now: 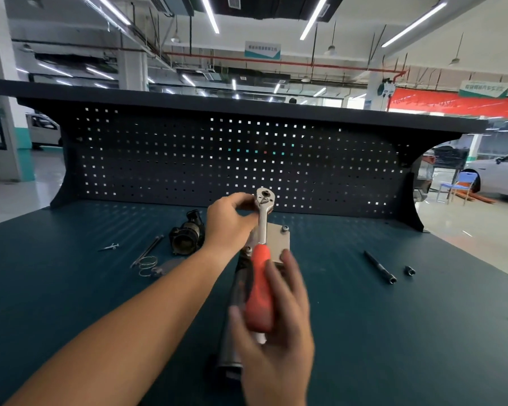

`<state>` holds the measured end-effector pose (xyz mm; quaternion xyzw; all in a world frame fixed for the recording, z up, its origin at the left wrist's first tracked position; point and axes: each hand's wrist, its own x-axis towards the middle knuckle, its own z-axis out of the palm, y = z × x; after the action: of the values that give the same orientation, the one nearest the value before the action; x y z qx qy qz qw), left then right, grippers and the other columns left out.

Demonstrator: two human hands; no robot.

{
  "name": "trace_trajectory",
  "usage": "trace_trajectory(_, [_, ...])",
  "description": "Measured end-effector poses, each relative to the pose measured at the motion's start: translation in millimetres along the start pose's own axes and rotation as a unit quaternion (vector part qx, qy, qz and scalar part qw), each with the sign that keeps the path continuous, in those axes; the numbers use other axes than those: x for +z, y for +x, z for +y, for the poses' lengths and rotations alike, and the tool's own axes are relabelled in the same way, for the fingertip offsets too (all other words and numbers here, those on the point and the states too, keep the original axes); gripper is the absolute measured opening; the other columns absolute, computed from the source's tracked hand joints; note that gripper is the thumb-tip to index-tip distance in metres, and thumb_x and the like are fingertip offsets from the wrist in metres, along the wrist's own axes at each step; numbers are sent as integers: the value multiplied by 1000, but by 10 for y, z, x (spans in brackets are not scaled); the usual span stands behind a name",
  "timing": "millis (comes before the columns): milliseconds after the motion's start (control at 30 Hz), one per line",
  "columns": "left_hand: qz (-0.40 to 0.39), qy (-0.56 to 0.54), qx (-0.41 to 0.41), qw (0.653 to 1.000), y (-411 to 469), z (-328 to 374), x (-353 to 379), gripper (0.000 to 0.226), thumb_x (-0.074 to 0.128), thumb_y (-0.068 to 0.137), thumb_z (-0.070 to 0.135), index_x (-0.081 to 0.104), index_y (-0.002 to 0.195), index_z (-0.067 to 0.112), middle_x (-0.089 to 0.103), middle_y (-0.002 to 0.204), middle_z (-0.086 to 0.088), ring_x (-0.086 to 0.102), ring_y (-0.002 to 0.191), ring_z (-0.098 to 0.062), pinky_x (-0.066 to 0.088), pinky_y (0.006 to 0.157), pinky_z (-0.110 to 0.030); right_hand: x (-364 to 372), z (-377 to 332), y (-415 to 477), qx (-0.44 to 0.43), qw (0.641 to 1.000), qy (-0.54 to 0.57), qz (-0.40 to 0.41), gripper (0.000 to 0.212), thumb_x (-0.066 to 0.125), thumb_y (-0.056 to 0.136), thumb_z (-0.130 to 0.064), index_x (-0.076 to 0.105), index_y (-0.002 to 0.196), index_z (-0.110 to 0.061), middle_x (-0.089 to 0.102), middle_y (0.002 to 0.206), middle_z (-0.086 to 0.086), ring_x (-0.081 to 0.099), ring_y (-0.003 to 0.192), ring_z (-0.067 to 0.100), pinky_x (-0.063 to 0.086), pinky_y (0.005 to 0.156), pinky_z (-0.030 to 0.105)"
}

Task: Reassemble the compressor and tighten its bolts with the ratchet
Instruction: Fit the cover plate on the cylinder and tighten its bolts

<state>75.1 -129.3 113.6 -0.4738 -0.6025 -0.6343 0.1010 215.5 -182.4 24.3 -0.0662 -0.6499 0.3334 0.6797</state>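
My right hand [276, 326] grips the orange handle of the ratchet [263, 227]. My left hand [229, 224] pinches its head. The compressor [279, 244] lies below on the bench [364, 317].

- One orange-handled ratchet [261, 238]
- Two hands: left hand [232, 222], right hand [279, 332]
- One compressor [278, 244]
- Two bolts on it: far bolt [285, 228], near bolt [248, 249]
- One black housing [188, 235]
- One wire spring [148, 263]
- One extension bar [380, 266]
- One socket [410, 270]
- One small screw [110, 246]
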Motion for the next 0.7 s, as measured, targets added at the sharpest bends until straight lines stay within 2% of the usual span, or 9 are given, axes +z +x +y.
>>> trace_trajectory(67, [-18,10,8,1000,48,1,-44,9,77,77,14,74,85,16,67,76,14,63,76,1,50,74,-18,-124,-80,200,18,990,114,84,48,67,76,-22,60,123,-25,59,131,2,55,122,17,44,96,21])
trace_trajectory(100, [-25,5,8,1000,61,-3,-66,10,76,77,14,74,87,16,66,76,15,62,74,6,49,72,-13,-196,-61,327,53,971,197,125,39,62,81,-19,60,120,-22,67,120,0,62,111,17,48,90,22])
trace_trajectory(167, [-39,-12,1,999,68,-7,-91,9,75,80,15,74,88,19,66,78,18,60,73,12,46,69,-5,-364,63,690,182,896,343,218,22,50,94,-13,58,113,-20,73,100,-2,66,85,10,51,69,16])
trace_trajectory(233, [-55,-25,-5,998,69,0,-96,9,73,81,16,73,89,21,67,80,16,60,74,15,45,71,-4,-527,272,1106,301,828,406,244,15,42,100,-14,56,104,-17,72,94,5,57,69,9,47,57,15])
trace_trajectory(267, [-65,-28,-5,997,71,7,-100,10,73,81,16,73,90,21,67,81,17,60,75,15,45,71,-4,-574,341,1284,344,815,406,229,13,41,100,-15,54,99,-16,70,97,8,52,64,9,45,55,16])
trace_trajectory(367, [-80,-35,1,996,77,4,-104,14,72,83,16,74,96,15,66,82,19,60,76,15,45,71,-4,-670,555,1522,386,821,393,150,16,38,97,-13,53,93,-13,65,102,12,46,57,9,43,56,19])
trace_trajectory(500, [-63,-58,4,996,34,-29,-94,13,69,84,12,73,96,16,66,82,18,60,75,15,42,66,-2,-756,564,1376,327,838,417,132,21,42,96,-6,61,103,-11,70,76,-1,62,61,5,52,62,16])
trace_trajectory(633, [-40,-90,-2,995,-13,-39,-61,19,70,84,12,69,82,30,67,78,21,61,74,12,45,66,-5,-724,402,996,275,882,350,158,21,49,91,2,60,96,-16,70,71,-4,64,58,2,50,58,12])
trace_trajectory(700, [-30,-98,-14,995,-34,-40,-43,22,71,82,14,67,80,35,67,76,23,62,76,11,47,69,-7,-663,281,750,213,932,253,150,20,64,82,-1,58,89,-19,70,79,-4,63,61,5,51,60,13])
